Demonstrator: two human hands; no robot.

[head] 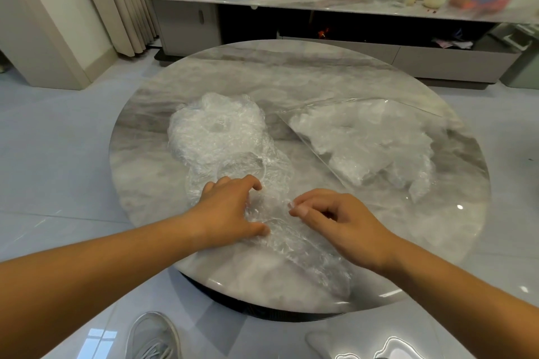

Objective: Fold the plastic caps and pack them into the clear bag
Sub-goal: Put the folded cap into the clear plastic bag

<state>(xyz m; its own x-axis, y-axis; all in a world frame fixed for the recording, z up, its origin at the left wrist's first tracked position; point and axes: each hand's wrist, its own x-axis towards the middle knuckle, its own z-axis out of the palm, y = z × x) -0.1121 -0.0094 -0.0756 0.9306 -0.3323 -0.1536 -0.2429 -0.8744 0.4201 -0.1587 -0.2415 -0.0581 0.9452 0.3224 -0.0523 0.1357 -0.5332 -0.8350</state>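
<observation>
**Fig. 1. Round table top and its load, seen from the near rim (12 o'clock at the far edge)**

The round table has a glossy top veined in grey and white, set on a dark base that shows under the 6 o'clock rim. A loose pile of plastic caps, crinkled and translucent, lies at 10 o'clock. The clear bag lies flat at 2 o'clock, partly filled with white crumpled caps, its straight edge running towards the centre. A single stretched cap lies from 6 o'clock out to the 5 o'clock rim; its far end meets the pile. Pile and bag lie apart.
</observation>
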